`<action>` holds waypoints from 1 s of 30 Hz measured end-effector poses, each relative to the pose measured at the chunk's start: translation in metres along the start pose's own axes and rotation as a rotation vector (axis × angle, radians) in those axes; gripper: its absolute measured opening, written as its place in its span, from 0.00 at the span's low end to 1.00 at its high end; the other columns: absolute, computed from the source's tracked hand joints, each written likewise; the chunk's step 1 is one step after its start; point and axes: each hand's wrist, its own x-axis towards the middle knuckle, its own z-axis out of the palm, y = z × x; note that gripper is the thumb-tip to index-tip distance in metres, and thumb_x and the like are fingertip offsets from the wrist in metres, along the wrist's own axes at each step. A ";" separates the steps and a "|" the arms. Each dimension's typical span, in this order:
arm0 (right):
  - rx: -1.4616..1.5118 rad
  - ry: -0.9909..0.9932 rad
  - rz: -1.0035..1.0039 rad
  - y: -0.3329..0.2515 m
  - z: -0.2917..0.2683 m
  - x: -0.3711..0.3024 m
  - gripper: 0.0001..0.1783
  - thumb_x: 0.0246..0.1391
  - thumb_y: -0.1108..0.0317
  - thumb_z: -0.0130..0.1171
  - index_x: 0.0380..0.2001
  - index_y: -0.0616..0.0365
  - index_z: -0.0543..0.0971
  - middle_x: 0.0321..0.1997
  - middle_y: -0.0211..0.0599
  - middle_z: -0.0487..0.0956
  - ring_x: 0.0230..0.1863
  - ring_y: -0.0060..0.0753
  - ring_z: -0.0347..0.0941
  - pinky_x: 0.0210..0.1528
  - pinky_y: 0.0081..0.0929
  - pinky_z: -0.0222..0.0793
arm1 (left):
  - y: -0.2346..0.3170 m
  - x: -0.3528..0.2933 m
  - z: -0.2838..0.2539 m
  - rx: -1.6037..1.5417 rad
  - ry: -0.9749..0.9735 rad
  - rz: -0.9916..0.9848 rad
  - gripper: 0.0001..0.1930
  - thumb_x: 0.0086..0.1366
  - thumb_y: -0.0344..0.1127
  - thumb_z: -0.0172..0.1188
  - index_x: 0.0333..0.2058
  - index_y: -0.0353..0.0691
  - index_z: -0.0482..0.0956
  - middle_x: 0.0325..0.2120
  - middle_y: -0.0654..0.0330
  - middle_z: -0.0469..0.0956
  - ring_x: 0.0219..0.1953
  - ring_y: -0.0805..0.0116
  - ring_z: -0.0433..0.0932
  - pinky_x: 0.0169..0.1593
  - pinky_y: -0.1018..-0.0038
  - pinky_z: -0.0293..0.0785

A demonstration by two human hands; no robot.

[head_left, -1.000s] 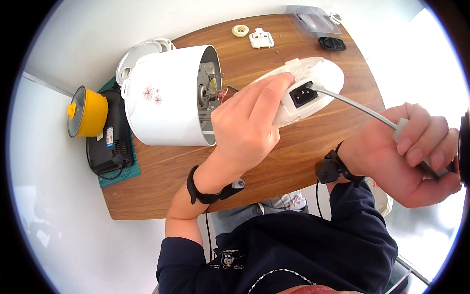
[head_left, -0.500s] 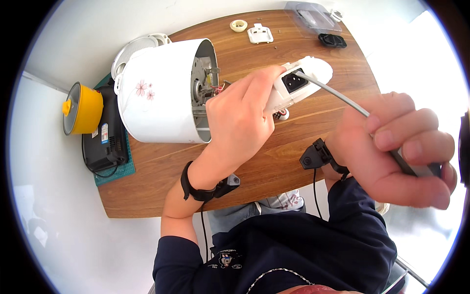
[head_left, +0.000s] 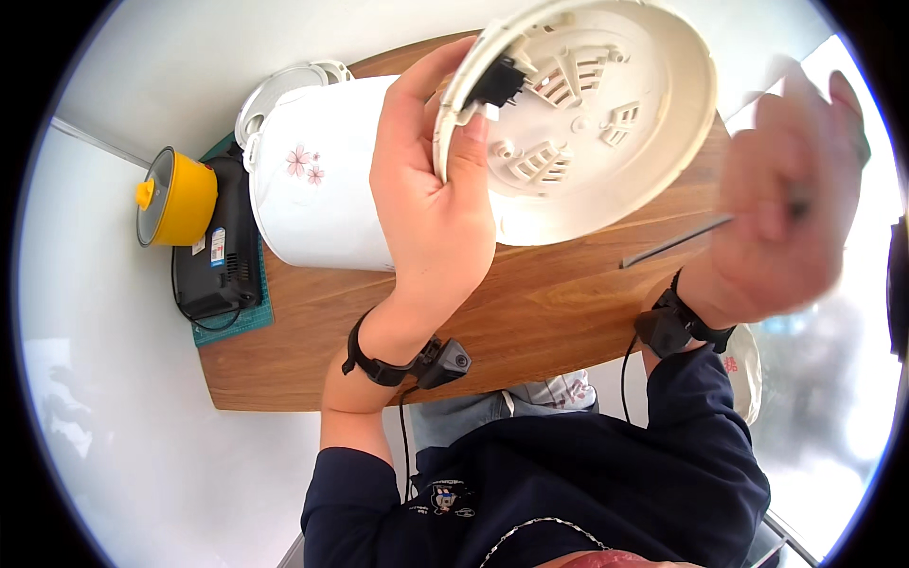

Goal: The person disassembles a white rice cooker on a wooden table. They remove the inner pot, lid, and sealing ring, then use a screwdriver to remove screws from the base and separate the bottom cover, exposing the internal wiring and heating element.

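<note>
My left hand (head_left: pixel 440 189) grips the rim of a round, cream-white plastic base cover (head_left: pixel 653 114), its slotted inner side turned toward me. A black power socket (head_left: pixel 499 81) with metal pins sits in the cover's wall, close to my left thumb. To the right, my right hand (head_left: pixel 786 199) is closed around a screwdriver whose thin grey shaft (head_left: pixel 674 243) points left over the table; motion blurs the hand, and the handle is mostly hidden. Behind my left hand lies a white cooker body (head_left: pixel 327 180) with pink flowers, on its side, its open end covered from view.
At the left, a yellow pot (head_left: pixel 180 197) with a lid stands on a black device (head_left: pixel 220 256) over a green mat (head_left: pixel 260 308). A white lid (head_left: pixel 275 95) rests behind the cooker body. The wooden table's (head_left: pixel 379 327) front edge is near my waist.
My left hand has turned the white cover so its inside faces me, raising it. The screwdriver tip has come away from the socket, and my right hand has moved up with the screwdriver.
</note>
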 end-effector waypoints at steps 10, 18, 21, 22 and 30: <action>-0.358 -0.161 0.196 0.036 0.058 -0.010 0.07 0.59 0.79 0.64 0.40 0.62 0.78 0.45 0.37 0.87 0.21 0.10 0.70 0.23 0.12 0.67 | 0.004 -0.002 -0.002 -0.259 0.178 -0.132 0.21 0.76 0.26 0.50 0.66 0.35 0.63 0.59 0.57 0.71 0.61 0.70 0.70 0.65 0.72 0.66; -0.314 -0.152 0.132 0.044 0.060 -0.011 0.07 0.59 0.80 0.62 0.40 0.62 0.77 0.45 0.40 0.87 0.21 0.11 0.69 0.22 0.12 0.67 | 0.003 -0.002 0.000 -0.272 0.170 -0.159 0.23 0.76 0.24 0.49 0.67 0.37 0.61 0.59 0.58 0.70 0.61 0.70 0.70 0.65 0.71 0.66; -0.280 -0.081 0.227 0.040 0.063 -0.012 0.07 0.59 0.80 0.63 0.40 0.62 0.77 0.45 0.40 0.87 0.21 0.10 0.68 0.22 0.12 0.65 | 0.003 -0.001 0.003 -0.278 0.171 -0.076 0.24 0.75 0.22 0.50 0.67 0.39 0.59 0.59 0.58 0.70 0.60 0.70 0.70 0.64 0.71 0.68; -0.267 -0.049 0.269 0.039 0.064 -0.012 0.07 0.59 0.80 0.63 0.40 0.61 0.77 0.45 0.40 0.87 0.21 0.10 0.68 0.22 0.12 0.65 | 0.003 -0.002 0.003 -0.289 0.165 -0.068 0.25 0.75 0.22 0.51 0.67 0.41 0.59 0.60 0.59 0.70 0.61 0.71 0.70 0.63 0.71 0.70; -0.337 -0.035 0.240 0.044 0.070 -0.012 0.07 0.57 0.81 0.64 0.38 0.61 0.78 0.41 0.36 0.88 0.22 0.09 0.69 0.22 0.11 0.64 | -0.006 -0.002 -0.003 -0.250 0.142 -0.001 0.25 0.73 0.21 0.54 0.65 0.44 0.61 0.58 0.60 0.71 0.59 0.72 0.72 0.61 0.72 0.72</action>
